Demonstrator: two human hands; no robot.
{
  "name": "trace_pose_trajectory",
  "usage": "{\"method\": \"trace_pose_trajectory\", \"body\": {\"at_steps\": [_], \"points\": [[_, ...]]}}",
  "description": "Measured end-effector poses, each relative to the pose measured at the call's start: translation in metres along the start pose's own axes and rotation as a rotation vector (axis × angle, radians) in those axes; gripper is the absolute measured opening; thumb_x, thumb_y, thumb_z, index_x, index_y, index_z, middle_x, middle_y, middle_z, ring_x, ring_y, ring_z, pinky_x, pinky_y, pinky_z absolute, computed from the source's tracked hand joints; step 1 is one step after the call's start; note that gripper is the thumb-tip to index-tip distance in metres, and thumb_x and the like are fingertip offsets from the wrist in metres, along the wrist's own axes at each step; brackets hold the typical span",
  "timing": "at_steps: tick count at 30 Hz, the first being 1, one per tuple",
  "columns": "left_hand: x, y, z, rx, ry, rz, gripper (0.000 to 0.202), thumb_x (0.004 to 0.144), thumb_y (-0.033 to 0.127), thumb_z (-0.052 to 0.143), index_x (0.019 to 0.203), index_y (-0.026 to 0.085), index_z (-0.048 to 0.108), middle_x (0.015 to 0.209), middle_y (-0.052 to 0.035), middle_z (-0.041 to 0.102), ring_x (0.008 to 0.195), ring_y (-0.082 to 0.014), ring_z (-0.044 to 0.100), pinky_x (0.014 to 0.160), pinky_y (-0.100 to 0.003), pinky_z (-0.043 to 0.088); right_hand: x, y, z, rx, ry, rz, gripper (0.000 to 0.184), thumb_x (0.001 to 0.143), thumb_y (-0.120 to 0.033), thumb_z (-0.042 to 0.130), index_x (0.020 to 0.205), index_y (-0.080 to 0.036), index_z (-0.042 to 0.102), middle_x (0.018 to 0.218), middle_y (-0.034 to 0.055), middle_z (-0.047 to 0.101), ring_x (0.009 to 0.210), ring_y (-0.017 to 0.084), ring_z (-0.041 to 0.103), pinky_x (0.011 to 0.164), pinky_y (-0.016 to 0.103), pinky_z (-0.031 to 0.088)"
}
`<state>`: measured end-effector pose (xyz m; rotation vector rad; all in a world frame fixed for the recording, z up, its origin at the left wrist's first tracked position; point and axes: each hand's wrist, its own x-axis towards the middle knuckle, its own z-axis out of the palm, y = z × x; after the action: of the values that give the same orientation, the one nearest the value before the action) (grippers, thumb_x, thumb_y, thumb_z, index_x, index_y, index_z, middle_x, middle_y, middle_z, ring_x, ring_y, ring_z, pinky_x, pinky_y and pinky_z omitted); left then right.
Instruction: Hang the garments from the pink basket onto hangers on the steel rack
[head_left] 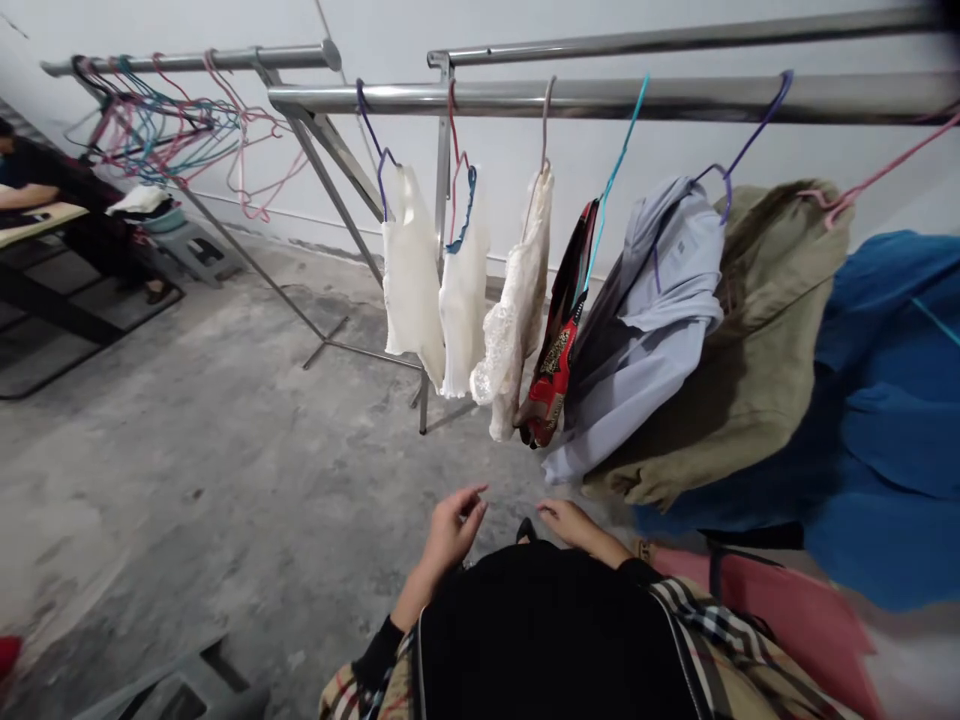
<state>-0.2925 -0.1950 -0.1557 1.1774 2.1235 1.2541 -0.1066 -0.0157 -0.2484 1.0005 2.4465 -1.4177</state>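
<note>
My left hand hovers in front of my body, its thumb apart from the fingers, with nothing in it. Level with it on the other side, my right hand is loosely extended and holds nothing visible; part of its fingers is hidden. Both are below and apart from the hanging clothes. On the rail hang a plain white garment, a white one with blue trim, a white lacy garment, a red and black patterned garment, a grey-blue shirt and an olive garment.
Blue clothing and a pink garment hang close at my right. Pink, blue and black hangers crowd another rail at the left. A person sits at a table. Grey stools stand on the concrete floor.
</note>
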Motion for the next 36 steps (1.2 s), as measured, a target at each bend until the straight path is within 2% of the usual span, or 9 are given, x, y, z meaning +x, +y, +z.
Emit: {"method": "trace_pose_trajectory", "body": {"at_steps": [4,7,10,13,16,20,26,32,36], "points": [[0.052,0.022,-0.011,-0.053,0.211,0.090,0.062,0.086,0.030,0.060,0.142,0.022,0.036,0.108,-0.0079,0.063,0.067,-0.0085,0.060,0.067,-0.025,0.053,0.017,-0.011,-0.027,0.035,-0.014,-0.109,0.037,0.084,-0.027,0.046,0.108,-0.013,0.070,0.105,0.0127,0.072,0.098,0.025,0.066,0.091,0.038,0.048],[0.097,0.042,-0.018,-0.022,0.340,0.235,0.075,0.084,0.029,0.064,0.147,0.026,0.024,0.130,-0.0150,0.052,0.085,-0.0128,0.062,0.073,-0.028,0.055,0.022,-0.023,-0.047,0.083,-0.020,-0.183,0.038,0.087,-0.031,0.045,0.112,-0.014,0.067,0.104,0.0115,0.072,0.096,0.023,0.066,0.089,0.037,0.050],[0.138,0.061,-0.026,0.108,0.383,0.359,0.071,0.084,0.028,0.063,0.146,0.024,0.028,0.139,-0.0180,0.044,0.107,-0.0205,0.058,0.082,-0.033,0.054,0.019,-0.045,-0.071,0.177,-0.056,-0.293,0.036,0.087,-0.033,0.049,0.113,-0.015,0.067,0.104,0.0108,0.071,0.096,0.023,0.066,0.085,0.037,0.052],[0.163,0.076,-0.030,0.266,0.364,0.423,0.046,0.082,0.027,0.064,0.126,0.021,0.052,0.138,-0.0160,0.047,0.124,-0.0273,0.049,0.098,-0.042,0.047,0.011,-0.077,-0.097,0.253,-0.106,-0.400,0.036,0.086,-0.034,0.055,0.115,-0.015,0.065,0.101,0.0099,0.071,0.091,0.021,0.067,0.081,0.036,0.054],[0.166,0.088,-0.027,0.245,0.357,0.406,0.018,0.079,0.028,0.067,0.094,0.018,0.065,0.115,-0.0109,0.063,0.109,-0.0251,0.058,0.094,-0.040,0.047,0.006,-0.105,-0.118,0.315,-0.094,-0.527,0.038,0.086,-0.032,0.057,0.122,-0.018,0.061,0.099,0.0066,0.071,0.087,0.016,0.065,0.080,0.032,0.053],[0.150,0.104,-0.015,-0.117,0.358,0.120,0.021,0.076,0.036,0.070,0.080,0.017,0.062,0.068,0.0010,0.062,0.063,-0.0130,0.058,0.063,-0.025,0.048,0.012,-0.124,-0.135,0.460,0.089,-0.614,0.039,0.087,-0.031,0.058,0.125,-0.023,0.058,0.101,0.0044,0.069,0.085,0.013,0.063,0.079,0.031,0.054],[0.140,0.111,-0.002,-0.558,0.306,-0.096,0.035,0.075,0.048,0.070,0.086,0.014,0.065,0.070,-0.0007,0.063,0.060,-0.0125,0.056,0.058,-0.025,0.048,0.023,-0.146,-0.149,0.437,0.414,-0.727,0.031,0.086,-0.033,0.063,0.116,-0.025,0.063,0.096,0.0038,0.067,0.084,0.016,0.063,0.078,0.033,0.055],[0.134,0.119,-0.002,-0.483,0.259,0.003,0.040,0.073,0.049,0.072,0.091,0.014,0.067,0.081,-0.0041,0.069,0.073,-0.0168,0.063,0.070,-0.029,0.052,0.025,-0.171,-0.153,0.016,0.662,-0.859,0.031,0.087,-0.030,0.059,0.117,-0.023,0.062,0.106,0.0081,0.066,0.100,0.022,0.060,0.090,0.040,0.051],[0.134,0.124,-0.004,-0.164,0.209,0.276,0.025,0.073,0.040,0.073,0.080,0.018,0.062,0.075,-0.0016,0.066,0.068,-0.0148,0.060,0.065,-0.027,0.050,0.025,-0.175,-0.149,0.180,0.670,-0.805,0.020,0.089,-0.026,0.051,0.104,-0.022,0.064,0.093,0.0044,0.068,0.086,0.019,0.063,0.082,0.035,0.051]]}}
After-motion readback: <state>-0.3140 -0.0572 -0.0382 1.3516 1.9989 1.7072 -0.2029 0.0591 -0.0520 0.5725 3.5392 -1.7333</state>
